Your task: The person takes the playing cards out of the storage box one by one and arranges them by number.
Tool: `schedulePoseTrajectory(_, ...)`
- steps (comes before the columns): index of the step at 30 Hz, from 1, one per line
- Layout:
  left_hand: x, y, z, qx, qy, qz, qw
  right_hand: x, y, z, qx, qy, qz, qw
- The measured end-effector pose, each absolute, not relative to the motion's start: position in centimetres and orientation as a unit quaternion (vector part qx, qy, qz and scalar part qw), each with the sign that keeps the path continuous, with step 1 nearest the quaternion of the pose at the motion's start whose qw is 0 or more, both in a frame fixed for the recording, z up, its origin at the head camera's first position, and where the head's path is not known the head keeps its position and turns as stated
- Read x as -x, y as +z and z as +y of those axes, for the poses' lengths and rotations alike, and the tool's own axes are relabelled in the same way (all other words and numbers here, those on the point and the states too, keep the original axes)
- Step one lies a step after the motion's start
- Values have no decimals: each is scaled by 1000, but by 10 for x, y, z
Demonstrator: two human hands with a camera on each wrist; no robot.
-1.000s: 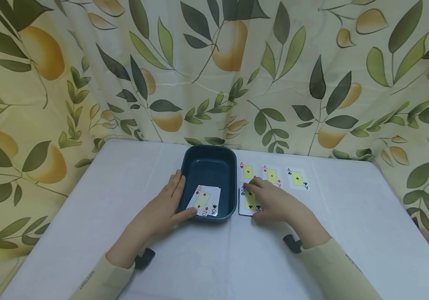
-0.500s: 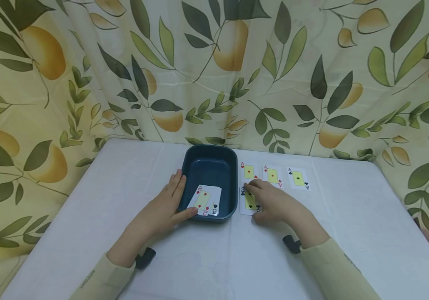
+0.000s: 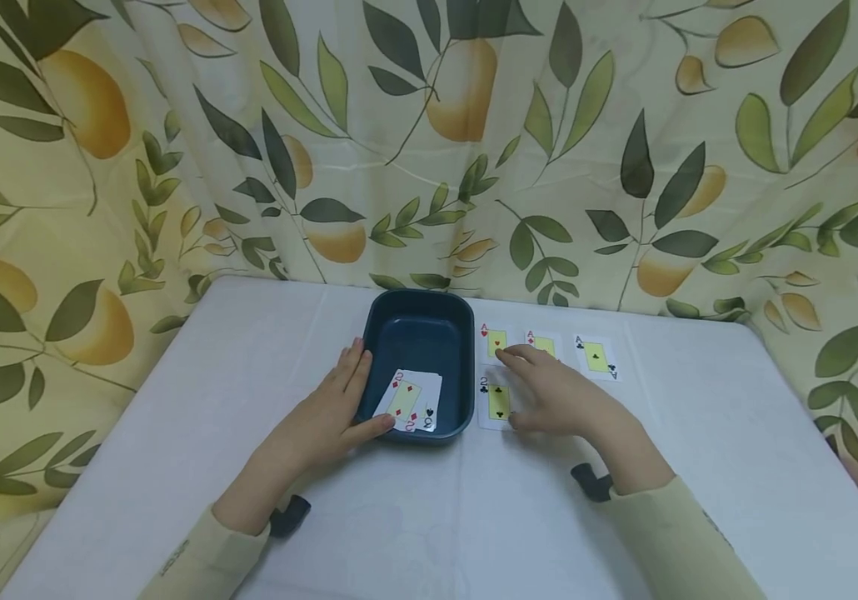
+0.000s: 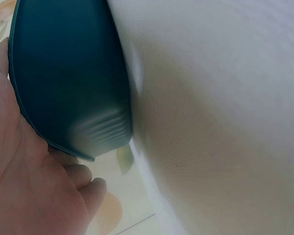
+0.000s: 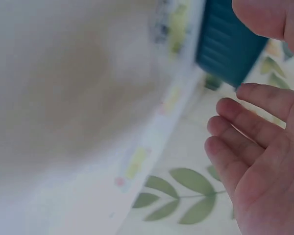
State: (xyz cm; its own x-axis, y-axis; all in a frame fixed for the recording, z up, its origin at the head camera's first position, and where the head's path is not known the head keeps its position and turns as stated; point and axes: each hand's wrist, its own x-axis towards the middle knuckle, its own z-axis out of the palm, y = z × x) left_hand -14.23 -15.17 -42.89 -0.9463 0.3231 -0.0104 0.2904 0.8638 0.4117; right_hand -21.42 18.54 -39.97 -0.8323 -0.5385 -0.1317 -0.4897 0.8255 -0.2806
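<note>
Left hand (image 3: 331,412) rests flat against the dark tray (image 3: 447,321) at frame centre, fingers straight, thumb on its near rim. Right hand (image 3: 560,396), fingers relaxed and holding nothing, hovers just right of the two of clubs (image 3: 496,402), fingertips near the ace of hearts (image 3: 495,342).

Surface (image 3: 174,417): I see plain white cloth. Tray (image 3: 419,333): dark teal all over, ribbed teal at its corner in the left wrist view. Top card in the tray (image 3: 406,402): white, yellow-green centre panel, red diamonds. Two of clubs (image 3: 497,402): white, same yellow-green panel, black pips. Ace of hearts (image 3: 495,342): red marks. Ace of clubs (image 3: 596,357): black marks. Curtain (image 3: 624,150) behind: cream, with dark and olive green leaves and orange-yellow fruit. Sleeves (image 3: 669,542): pale yellow-green.
</note>
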Motion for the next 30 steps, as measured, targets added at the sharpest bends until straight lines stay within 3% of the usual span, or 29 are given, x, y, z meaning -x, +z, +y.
schedulePoseTrajectory(13,142,-431,-155,-165,202,965,23,196,-367,146,308,-184,931,71)
schedulePoseTrajectory(30,142,-431,-156,-181,202,962,17,200,-389,77,363,-148,915,94)
